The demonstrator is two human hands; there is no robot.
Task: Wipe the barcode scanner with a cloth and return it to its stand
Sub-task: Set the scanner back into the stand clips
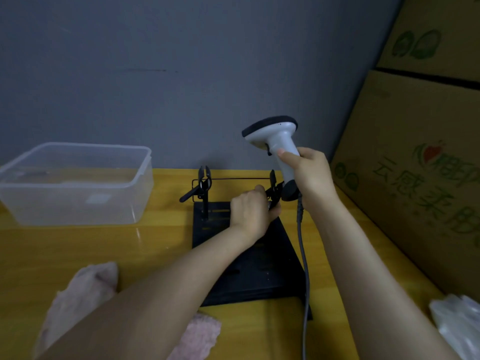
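Observation:
A white barcode scanner [276,136] with a black face is held upright above the table, my right hand [310,175] wrapped around its handle. Its grey cable [304,255] hangs down past the stand. The black stand [249,266] has a flat base, a thin wire bar and two black clips. My left hand [250,213] pinches the right clip [274,190], just below the scanner's base. The left clip [202,184] stands free. A pink cloth [83,289] lies on the table at the lower left, partly under my left forearm.
A clear plastic box [75,183] sits at the left of the yellow table [109,245]. Stacked cardboard cartons [420,152] wall in the right side. A crumpled white plastic bag [457,326] lies at the lower right. A grey wall is behind.

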